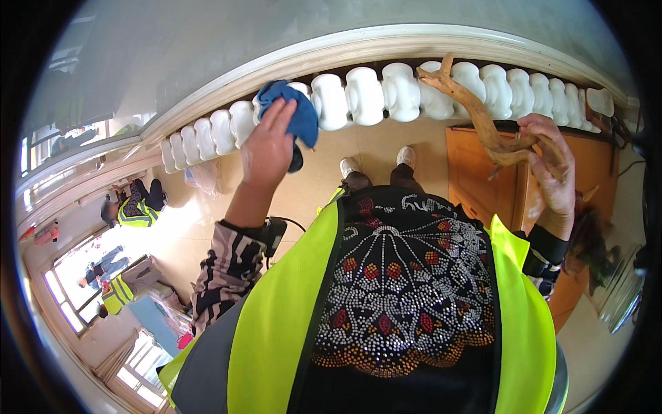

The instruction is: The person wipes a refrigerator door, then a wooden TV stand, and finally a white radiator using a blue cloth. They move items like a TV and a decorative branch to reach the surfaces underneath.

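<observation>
In front of me runs a curved row of glossy white bulbous pieces [365,96], like balusters, below a pale moulded ledge [362,39]. My left hand [271,142] presses a bunched blue cloth [297,116] against the row left of its middle, hiding part of it. A small dark object [296,159] shows below the cloth; I cannot tell what it is. My right hand [553,165] grips the lower end of a bare, forked brown branch [478,114]. The branch slants up to the left, overlapping the white pieces; whether it touches them is unclear.
An orange-brown wooden cabinet [486,173] stands at right, near a blurred dark brown thing [589,243]. A clear plastic bag [204,176] lies on the tiled floor [331,147] at left. Farther left are people in yellow vests, one seated low [137,207], another by a window [118,295].
</observation>
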